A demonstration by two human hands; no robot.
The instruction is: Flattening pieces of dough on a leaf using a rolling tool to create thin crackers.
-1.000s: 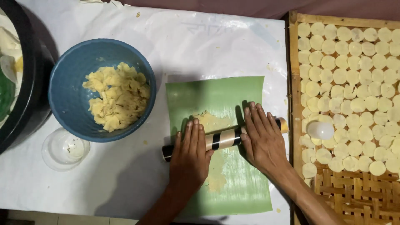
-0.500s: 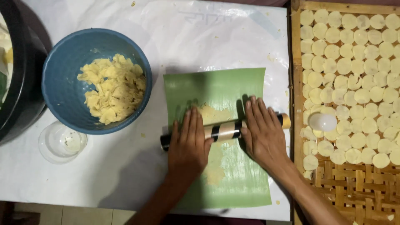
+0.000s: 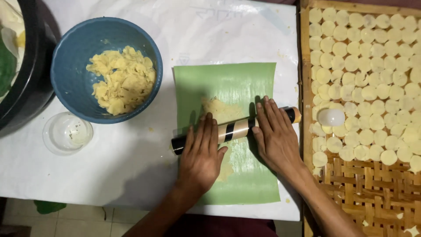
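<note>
Rolling pin [image 3: 237, 128] under both flat, open-palmed hands [image 3: 201, 151], blue bowl [image 3: 70, 79] and woven tray [image 3: 351, 184] alongside.

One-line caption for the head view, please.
Both hands, left hand and right hand, press a black-and-tan rolling pin over pale dough on green sheet.

Roller [image 3: 237, 129] lying across sheet [image 3: 228, 83], over dough [image 3: 219, 109]. Left hand [image 3: 199, 156], right hand [image 3: 276, 136] resting on roller. Bowl [image 3: 70, 61] sitting left of sheet; tray [image 3: 351, 175] right; cup [image 3: 66, 133] before bowl.
</note>
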